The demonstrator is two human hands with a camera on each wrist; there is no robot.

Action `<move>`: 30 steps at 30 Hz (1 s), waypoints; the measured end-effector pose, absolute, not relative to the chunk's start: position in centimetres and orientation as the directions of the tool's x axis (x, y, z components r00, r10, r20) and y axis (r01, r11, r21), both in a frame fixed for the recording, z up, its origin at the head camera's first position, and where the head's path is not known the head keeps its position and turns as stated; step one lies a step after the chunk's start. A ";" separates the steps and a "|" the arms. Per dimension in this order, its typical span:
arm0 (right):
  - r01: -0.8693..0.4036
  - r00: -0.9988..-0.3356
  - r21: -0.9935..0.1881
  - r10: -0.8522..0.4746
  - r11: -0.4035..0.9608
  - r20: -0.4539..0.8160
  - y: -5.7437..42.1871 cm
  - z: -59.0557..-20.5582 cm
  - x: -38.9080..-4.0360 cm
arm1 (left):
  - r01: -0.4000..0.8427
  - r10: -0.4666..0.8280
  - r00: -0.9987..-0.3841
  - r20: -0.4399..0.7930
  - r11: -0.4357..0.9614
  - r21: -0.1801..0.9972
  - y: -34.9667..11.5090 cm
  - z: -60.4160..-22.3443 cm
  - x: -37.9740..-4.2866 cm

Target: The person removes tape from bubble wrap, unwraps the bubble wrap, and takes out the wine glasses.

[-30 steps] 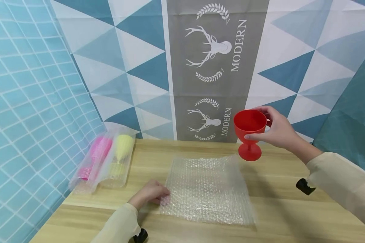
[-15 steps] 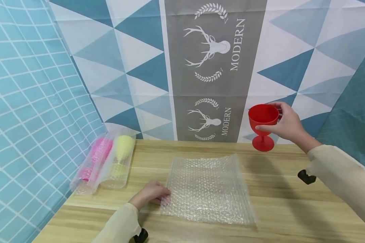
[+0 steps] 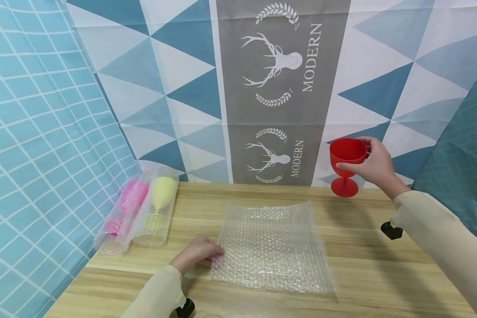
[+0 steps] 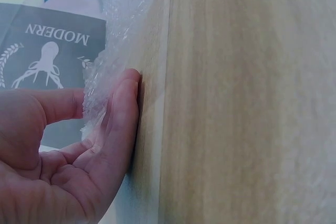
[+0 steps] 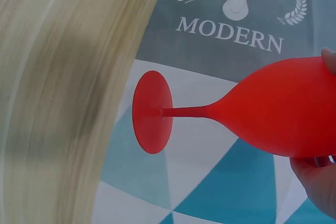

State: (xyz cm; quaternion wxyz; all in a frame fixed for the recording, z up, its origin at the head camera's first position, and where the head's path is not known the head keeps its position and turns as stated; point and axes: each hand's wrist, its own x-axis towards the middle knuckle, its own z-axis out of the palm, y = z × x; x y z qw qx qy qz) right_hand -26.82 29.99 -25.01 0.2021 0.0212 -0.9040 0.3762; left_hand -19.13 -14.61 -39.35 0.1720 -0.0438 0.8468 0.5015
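Note:
A red plastic goblet [image 3: 346, 154] is held upright above the back right of the table by my right hand [image 3: 375, 162], thumb on the near side of the bowl and fingers round the far side. In the right wrist view the goblet's stem and round foot [image 5: 152, 112] hang free of the table. A sheet of bubble wrap [image 3: 274, 247] lies flat on the table's middle. My left hand [image 3: 202, 251] pinches its left edge between thumb and fingers; the left wrist view shows the fingers [image 4: 123, 114] beneath the wrap, close to the wood.
At the back left lie a pink goblet [image 3: 131, 198] and a yellow goblet [image 3: 163, 194], each inside bubble wrap. Behind the wooden table [image 3: 365, 265] hangs a patterned curtain [image 3: 191, 79]; a blue checked cloth [image 3: 43, 132] borders the left side.
My right hand has carried the red goblet to the right and slightly up, mostly in the first half second. The left hand and the bubble wrap stay in place.

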 end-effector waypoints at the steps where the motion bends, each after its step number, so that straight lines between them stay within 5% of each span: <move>1: -0.179 -0.920 -0.681 0.125 0.710 0.372 30.0 -25.2 -26.9 | -0.247 0.098 -0.937 -0.336 0.492 0.834 -14.6 -39.4 -19.1; 30: -0.033 -0.927 -0.787 0.275 0.616 0.254 29.5 -29.3 -30.1 | -0.244 0.086 -0.944 -0.319 0.468 0.849 -14.4 -39.4 -18.9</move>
